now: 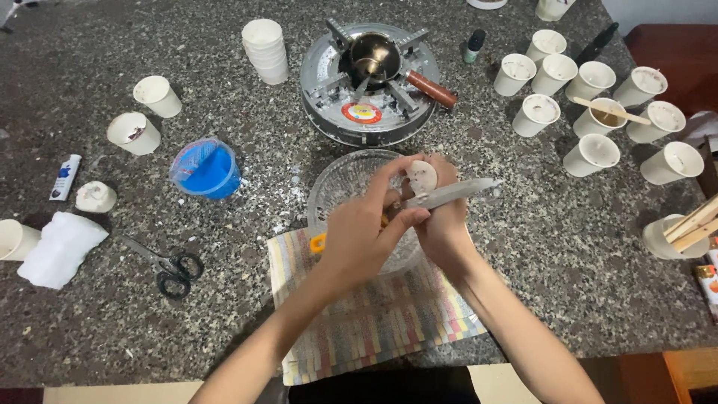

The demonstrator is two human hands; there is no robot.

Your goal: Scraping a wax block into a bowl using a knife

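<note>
1. The left hand (359,239) grips a knife (449,193) with a yellow handle.
2. The right hand (441,224) grips a small white lump (422,176).
3. Both are over the glass bowl (336,187), on a striped cloth (374,314) at the tabletop's (561,254) near edge.

The worktop (568,247) is speckled grey and black. At lower centre a cloth (389,322) carries thin stripes of red, yellow, green and white. The tub (207,169) at centre left is bright blue, the scissors (170,268) black. White cups (598,153) cluster at upper right. The knife (446,194) has a silver blade and a yellow handle.
</note>
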